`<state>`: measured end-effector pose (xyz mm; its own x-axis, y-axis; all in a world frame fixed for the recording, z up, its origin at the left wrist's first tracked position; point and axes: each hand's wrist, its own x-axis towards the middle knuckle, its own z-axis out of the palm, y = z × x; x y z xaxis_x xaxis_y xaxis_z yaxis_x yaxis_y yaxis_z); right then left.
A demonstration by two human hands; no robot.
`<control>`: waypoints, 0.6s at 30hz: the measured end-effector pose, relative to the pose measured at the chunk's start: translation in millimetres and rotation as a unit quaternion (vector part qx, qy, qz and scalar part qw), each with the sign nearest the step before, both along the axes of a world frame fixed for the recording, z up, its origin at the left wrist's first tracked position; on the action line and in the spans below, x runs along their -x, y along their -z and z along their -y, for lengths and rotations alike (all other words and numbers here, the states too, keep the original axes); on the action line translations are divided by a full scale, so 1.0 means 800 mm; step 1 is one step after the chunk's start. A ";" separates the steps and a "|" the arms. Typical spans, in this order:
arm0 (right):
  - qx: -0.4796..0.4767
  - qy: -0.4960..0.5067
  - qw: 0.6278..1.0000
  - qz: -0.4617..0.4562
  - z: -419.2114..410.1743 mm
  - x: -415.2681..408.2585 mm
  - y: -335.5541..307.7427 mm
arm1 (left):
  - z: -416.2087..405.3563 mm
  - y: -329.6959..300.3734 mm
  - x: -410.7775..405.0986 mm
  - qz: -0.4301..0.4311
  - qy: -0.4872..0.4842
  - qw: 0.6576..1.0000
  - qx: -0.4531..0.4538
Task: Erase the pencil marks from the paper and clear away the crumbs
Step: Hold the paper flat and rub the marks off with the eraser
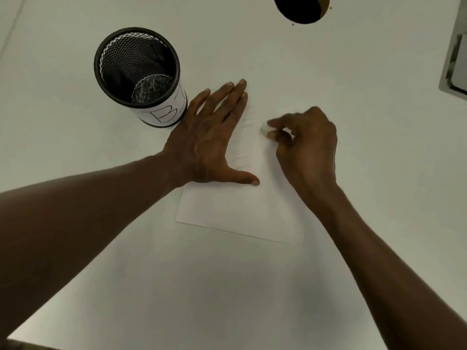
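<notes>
Nearest to the camera, two bare forearms reached forward over the pale table [75,59]. A little further lay the paper [235,210], a white sheet flat on the table, with its near edge free.

The left hand [207,142] rested on the left part of the sheet, fingers spread wide and flat, holding nothing, only pressing the paper down. Beside it, the right hand [308,147] was closed narrowly around a small white eraser [264,128], pinched between thumb and fingertips, with its tip on the paper near some faint grey pencil marks [246,140].

The sheet was probably thin and light, and it could slide or wrinkle under rubbing, so a flat palm close to the rubbed place seemed the right way to hold it. The eraser looked small and soft; a short grip near its tip would control it best. No crumbs could be made out.

Further away stood a black mesh cup [137,72], just beside the left hand.
</notes>
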<state>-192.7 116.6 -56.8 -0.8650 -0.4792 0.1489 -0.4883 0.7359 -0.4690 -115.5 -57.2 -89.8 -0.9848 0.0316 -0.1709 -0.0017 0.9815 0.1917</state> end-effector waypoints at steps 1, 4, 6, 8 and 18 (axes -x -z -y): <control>-0.007 -0.004 1.000 0.005 -0.009 -0.013 -0.002 | 0.000 0.000 0.000 0.000 0.000 1.000 0.001; -0.028 -0.027 0.999 0.036 -0.038 -0.069 -0.013 | 0.000 0.001 0.000 -0.001 -0.003 1.000 0.004; -0.030 -0.026 0.999 0.029 -0.034 -0.058 -0.011 | 0.001 0.000 0.000 -0.002 -0.003 1.000 0.002; -0.038 0.008 0.999 0.009 -0.015 -0.022 -0.005 | 0.000 0.000 0.001 -0.003 -0.002 1.000 -0.001; -0.029 0.028 0.998 0.039 -0.041 -0.056 -0.004 | 0.000 -0.002 0.002 -0.002 -0.001 1.000 0.001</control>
<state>-147.9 149.6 -53.8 -0.8989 -0.4350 0.0532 -0.4089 0.7888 -0.4590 -117.0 -56.9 -87.9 -0.9856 0.0283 -0.1669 -0.0039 0.9819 0.1891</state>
